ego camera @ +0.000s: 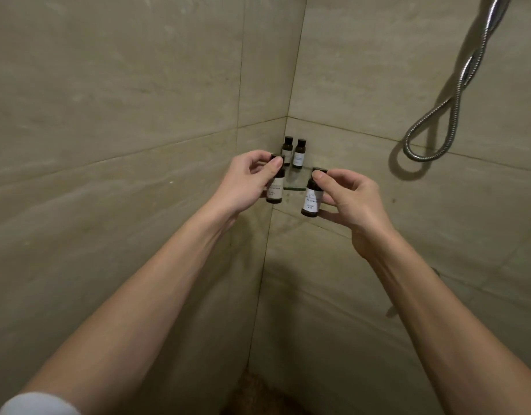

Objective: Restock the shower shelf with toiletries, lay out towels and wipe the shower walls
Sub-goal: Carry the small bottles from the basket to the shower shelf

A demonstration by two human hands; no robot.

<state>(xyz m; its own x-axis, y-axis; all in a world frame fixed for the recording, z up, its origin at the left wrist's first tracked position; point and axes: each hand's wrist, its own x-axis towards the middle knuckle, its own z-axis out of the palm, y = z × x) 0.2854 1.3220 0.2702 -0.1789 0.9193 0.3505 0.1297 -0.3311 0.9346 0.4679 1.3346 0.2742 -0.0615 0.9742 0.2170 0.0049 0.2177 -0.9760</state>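
A small glass corner shelf (294,181) sits where two beige tiled walls meet. Two small dark toiletry bottles with white labels stand at its back, one on the left (287,150) and one on the right (299,153). My left hand (246,182) pinches another dark bottle (275,187) by its cap and side, just left of the shelf's front edge. My right hand (352,202) grips a matching bottle (312,196) at the shelf's right front. Both held bottles are upright and in front of the shelf.
A metal shower hose (456,94) hangs in a loop on the right wall. The left tiled wall (114,121) and the right tiled wall (363,85) close in the corner. A dark patch of floor (252,393) shows at the bottom.
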